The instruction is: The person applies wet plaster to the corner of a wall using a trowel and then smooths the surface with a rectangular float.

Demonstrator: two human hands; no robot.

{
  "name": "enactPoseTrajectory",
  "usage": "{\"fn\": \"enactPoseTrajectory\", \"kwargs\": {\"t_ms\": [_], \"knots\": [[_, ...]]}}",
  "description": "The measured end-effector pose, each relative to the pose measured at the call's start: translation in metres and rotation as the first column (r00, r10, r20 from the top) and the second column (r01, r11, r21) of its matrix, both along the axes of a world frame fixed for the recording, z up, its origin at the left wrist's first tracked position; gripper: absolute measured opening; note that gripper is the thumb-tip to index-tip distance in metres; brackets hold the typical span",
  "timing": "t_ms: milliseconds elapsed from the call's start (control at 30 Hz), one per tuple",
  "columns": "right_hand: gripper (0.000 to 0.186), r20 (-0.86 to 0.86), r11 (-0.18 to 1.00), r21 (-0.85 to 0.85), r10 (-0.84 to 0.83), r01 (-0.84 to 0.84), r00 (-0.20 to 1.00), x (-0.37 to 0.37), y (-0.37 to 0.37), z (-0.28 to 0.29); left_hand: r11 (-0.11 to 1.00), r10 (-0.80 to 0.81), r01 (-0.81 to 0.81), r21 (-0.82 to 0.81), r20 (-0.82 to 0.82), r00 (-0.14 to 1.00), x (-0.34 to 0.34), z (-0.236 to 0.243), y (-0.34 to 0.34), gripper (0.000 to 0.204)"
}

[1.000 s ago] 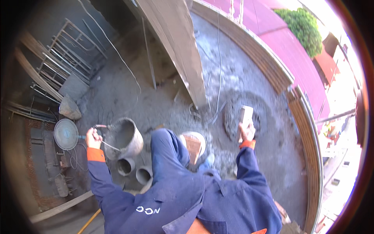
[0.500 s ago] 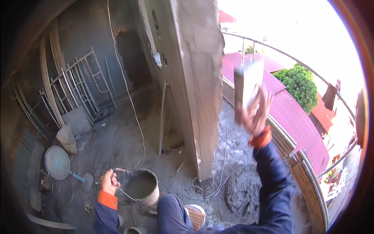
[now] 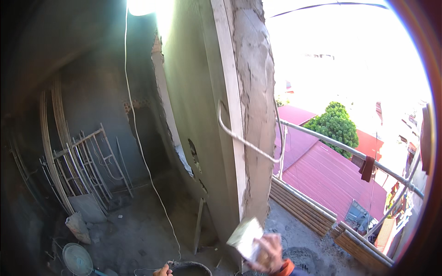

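Low at the plastered column [image 3: 255, 92], my right hand [image 3: 269, 255] grips a pale rectangular block-like tool [image 3: 245, 237], blurred, tilted and close to the column's edge. A pale straight board [image 3: 229, 69] runs up this edge, with a bent metal rod [image 3: 248, 146] across it. My left hand [image 3: 162, 271], mostly cut off by the bottom of the view, has its fingers curled at the handle of a bucket [image 3: 193, 267]. Wet mortar [image 3: 299, 255] lies on the floor right of the right hand.
Metal scaffold frames [image 3: 92, 156] and long poles [image 3: 48, 138] lean at left beside a sack [image 3: 78, 227] and a round fan [image 3: 76, 260]. A white cord [image 3: 147, 175] hangs down. At right are stacked long boards [image 3: 299, 207] and a pipe railing [image 3: 340, 149], with roofs and a tree beyond.
The view has tilted up from the floor to the column. My right hand first rose with the tool and is now lower in view, near the column. My left hand stays by the bucket.
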State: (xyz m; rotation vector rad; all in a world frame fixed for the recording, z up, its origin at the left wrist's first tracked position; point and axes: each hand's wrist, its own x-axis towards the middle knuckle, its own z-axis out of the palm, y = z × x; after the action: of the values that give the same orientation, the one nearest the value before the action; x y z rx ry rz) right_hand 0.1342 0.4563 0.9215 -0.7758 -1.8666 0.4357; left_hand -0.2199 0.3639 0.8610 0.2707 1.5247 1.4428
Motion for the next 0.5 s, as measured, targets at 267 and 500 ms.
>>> {"fn": "enactPoseTrajectory", "kwargs": {"t_ms": [267,500], "knots": [[0.043,0.703,0.908,-0.271,0.414,-0.321,0.578,-0.107,-0.013,-0.062,0.996,-0.080,0.082,-0.028,0.049,0.996,0.021,0.046,0.013,0.043],[0.048,0.783,0.930,-0.200,0.341,-0.309,0.519,-0.128,0.004,-0.115,0.951,-0.271,0.301,-0.075,0.274,0.923,0.046,0.039,0.075,0.043]]}}
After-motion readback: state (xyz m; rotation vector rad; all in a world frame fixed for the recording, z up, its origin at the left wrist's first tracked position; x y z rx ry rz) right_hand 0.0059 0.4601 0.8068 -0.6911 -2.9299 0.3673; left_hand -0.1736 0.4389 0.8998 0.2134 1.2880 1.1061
